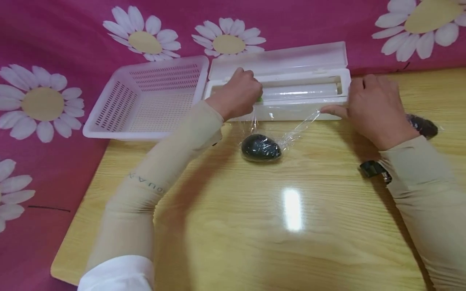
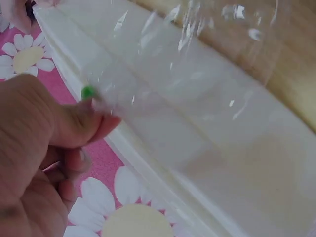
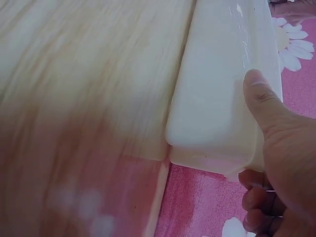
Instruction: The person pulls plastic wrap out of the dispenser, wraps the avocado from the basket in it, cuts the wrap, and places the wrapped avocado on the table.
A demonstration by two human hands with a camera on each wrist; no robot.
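Observation:
A white cling film dispenser (image 1: 291, 111) lies at the back of the table with its lid (image 1: 280, 60) raised and a film roll (image 1: 298, 92) inside. My left hand (image 1: 238, 95) pinches a small green slider (image 2: 88, 92) at the dispenser's front edge, with clear film (image 2: 148, 98) around the fingertips. My right hand (image 1: 376, 107) grips the dispenser's right end, its thumb (image 3: 261, 96) along the front edge and the other fingers curled at the end. A dark, avocado-like fruit (image 1: 260, 147) in cling film lies on the table just in front, film stretching from it up to the dispenser.
A white perforated basket (image 1: 109, 133) stands left of the dispenser. Another dark film-wrapped item (image 1: 424, 126) lies at the right, partly hidden by my right wrist. A pink flowered cloth (image 1: 91, 48) hangs behind the wooden table (image 1: 291, 250).

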